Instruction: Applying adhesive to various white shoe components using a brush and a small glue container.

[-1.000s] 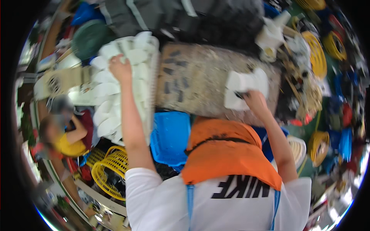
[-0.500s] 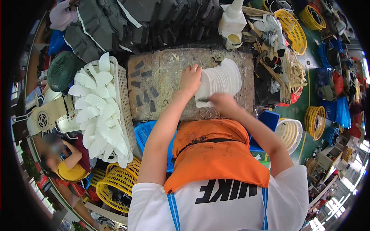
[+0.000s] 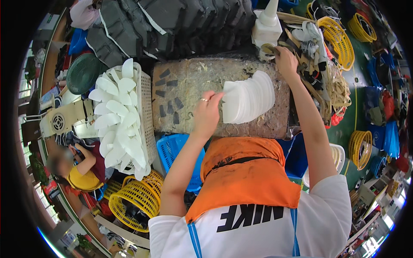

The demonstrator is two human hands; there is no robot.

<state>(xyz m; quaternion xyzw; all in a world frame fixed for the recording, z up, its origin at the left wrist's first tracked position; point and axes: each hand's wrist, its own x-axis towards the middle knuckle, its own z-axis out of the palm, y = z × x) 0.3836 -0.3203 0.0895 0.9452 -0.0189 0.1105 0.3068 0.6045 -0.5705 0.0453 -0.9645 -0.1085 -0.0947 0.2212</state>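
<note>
Workboard (image 3: 195, 114), brown, scuffed and smeared with pale residue, lies flat across the middle of the scene, seen from above by the person working at it. On its right half rests a fanned stack of thin white curved sheets (image 3: 249, 99), overlapping one another like spread cards. The person's left hand (image 3: 207, 112) is at the left edge of the stack, thumb and forefinger drawn together against the far left corner; whether a sheet is pinched between them cannot be told. The right hand (image 3: 287, 63) reaches to the far right, fingers bent at the mouth of a small round pot (image 3: 265, 56); what, if anything, they grip cannot be made out. Just beyond the pot stands a white bottle (image 3: 266, 31) with a tapered nozzle. Small dark grey strips (image 3: 159, 93) lie scattered on the board's left side. Left of the board, a white perforated crate (image 3: 146, 116) is heaped with loose white curved pieces (image 3: 114, 107). Dark grey moulded sheets (image 3: 172, 21) are piled along the far side. Near the person, who wears an orange apron (image 3: 245, 180), is a blue basket (image 3: 172, 150), with yellow baskets (image 3: 142, 195) farther left
</note>
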